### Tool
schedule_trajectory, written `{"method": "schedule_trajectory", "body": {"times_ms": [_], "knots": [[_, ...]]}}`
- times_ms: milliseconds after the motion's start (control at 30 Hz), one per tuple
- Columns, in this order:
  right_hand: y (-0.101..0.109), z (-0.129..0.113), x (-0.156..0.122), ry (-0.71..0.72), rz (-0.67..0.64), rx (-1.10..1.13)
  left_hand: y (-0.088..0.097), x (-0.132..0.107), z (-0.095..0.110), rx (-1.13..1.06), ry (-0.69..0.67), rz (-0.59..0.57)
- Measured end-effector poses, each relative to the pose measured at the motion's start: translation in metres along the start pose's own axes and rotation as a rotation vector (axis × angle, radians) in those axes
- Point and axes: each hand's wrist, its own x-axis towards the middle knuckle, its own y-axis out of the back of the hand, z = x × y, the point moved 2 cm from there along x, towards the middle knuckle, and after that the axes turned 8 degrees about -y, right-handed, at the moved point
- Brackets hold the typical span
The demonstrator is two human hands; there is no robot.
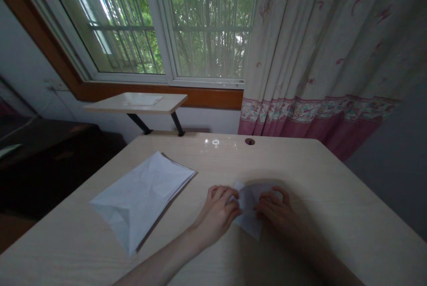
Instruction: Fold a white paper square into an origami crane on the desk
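Note:
A small piece of folded white paper (248, 206) lies on the desk between my two hands. My left hand (220, 208) has its fingers curled onto the paper's left side. From the right, my right hand (275, 208) presses bent fingers on the paper's other side, its thumb tucked low and partly hidden. Shadow falls over the right hand and part of the paper, so the folds are hard to make out. To the left of my left hand rests a stack of larger white paper sheets (143, 197), creased and with uneven corners.
The pale wooden desk (187, 250) carries a raised shelf (115, 105) at its back left, with a white crumpled item (143, 98) on top. A round cable hole (250, 142) sits near the rear edge. Behind are a barred window (210, 23) and a patterned curtain (316, 54).

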Motion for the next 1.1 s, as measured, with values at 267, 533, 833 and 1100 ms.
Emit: {"method": "schedule_trajectory", "body": {"times_ms": [267, 533, 833, 1100], "knots": [[-0.007, -0.002, -0.004, -0.142, -0.019, -0.009, -0.003, 0.003, 0.003, 0.147, 0.082, -0.023], [-0.008, 0.007, -0.003, -0.161, -0.045, -0.103, -0.004, 0.003, 0.001, 0.17, 0.09, -0.042], [-0.001, 0.016, 0.0, -0.171, 0.028, -0.002, -0.006, 0.002, -0.001, 0.215, 0.075, -0.05], [0.003, 0.021, 0.003, -0.24, 0.116, -0.015, -0.01, 0.002, -0.004, 0.252, 0.057, -0.042]]}}
